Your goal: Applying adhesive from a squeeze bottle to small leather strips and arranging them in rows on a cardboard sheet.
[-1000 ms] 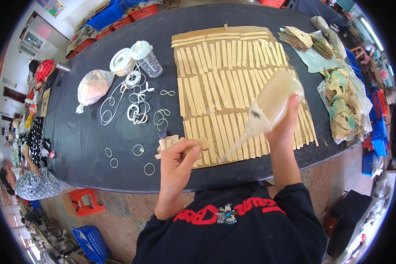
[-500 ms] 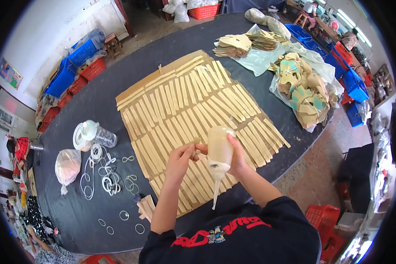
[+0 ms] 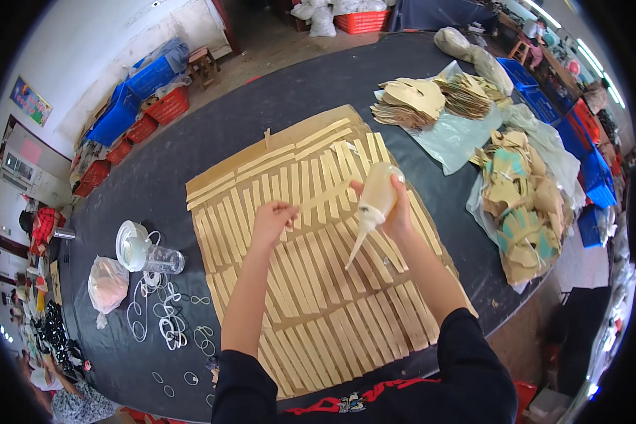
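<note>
Dark and oval, the black bench fills a cluttered workshop with a concrete floor and stacked blue and red crates behind it. On it, the right hand has its grip closed around a soft, translucent squeeze bottle with a long tapering nozzle, the nozzle aimed down and to the left, its tip just above the rows of pale tan cardboard strips laid side by side on a brown cardboard sheet. The left hand is pinched shut on the end of one narrow strip, though whether it lifts it or only presses it I cannot tell.

Judging from this, the bottle work goes best with a steady, light squeeze from the palm, the nozzle tip kept close to the strip so that the line stays thin and on the strip, not on its neighbours. The left fingers should keep the strip flat and straight while staying out of the nozzle's path.

Farther out, stacks of tan die-cut card pieces and a heap of tan and teal cut shapes lie on clear plastic at the right. At the left sit a clear jar on its side, a tied plastic bag and loose white rings.
</note>
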The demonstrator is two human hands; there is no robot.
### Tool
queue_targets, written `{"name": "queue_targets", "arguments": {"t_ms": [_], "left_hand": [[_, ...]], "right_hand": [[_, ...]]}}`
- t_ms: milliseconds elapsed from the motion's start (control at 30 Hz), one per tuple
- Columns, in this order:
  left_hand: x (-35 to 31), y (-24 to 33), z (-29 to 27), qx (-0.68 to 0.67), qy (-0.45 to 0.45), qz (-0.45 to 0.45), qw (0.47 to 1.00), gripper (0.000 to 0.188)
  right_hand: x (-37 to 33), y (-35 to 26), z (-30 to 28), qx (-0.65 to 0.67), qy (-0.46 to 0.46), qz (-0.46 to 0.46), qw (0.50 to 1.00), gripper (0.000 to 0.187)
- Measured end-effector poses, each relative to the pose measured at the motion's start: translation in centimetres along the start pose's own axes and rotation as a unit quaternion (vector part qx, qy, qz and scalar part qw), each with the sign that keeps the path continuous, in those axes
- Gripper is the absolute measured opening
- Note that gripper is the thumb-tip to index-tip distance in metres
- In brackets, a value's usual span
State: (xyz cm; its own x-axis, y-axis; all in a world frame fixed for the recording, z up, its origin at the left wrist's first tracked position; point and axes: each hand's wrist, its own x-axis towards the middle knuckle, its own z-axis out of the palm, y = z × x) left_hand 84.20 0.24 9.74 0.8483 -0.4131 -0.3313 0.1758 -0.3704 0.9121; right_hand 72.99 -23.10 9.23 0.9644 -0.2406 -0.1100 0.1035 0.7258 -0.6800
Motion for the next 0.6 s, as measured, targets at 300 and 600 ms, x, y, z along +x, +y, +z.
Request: {"name": "queue_targets", "arguments": {"t_ms": [300, 600], "left_hand": [[19.1, 1.8, 1.1, 0.014, 0.13, 0.198, 0.972, 0.017], [29.2, -3.0, 4.1, 0.381, 0.198, 0.244, 0.869, 0.016]], "right_hand": [[20.7, -0.7, -5.5, -0.09, -0.013, -0.025, 0.996, 0.057], [31.3, -0.7, -8.2, -0.251, 0.062, 0.015, 0.966, 0.069]]}}
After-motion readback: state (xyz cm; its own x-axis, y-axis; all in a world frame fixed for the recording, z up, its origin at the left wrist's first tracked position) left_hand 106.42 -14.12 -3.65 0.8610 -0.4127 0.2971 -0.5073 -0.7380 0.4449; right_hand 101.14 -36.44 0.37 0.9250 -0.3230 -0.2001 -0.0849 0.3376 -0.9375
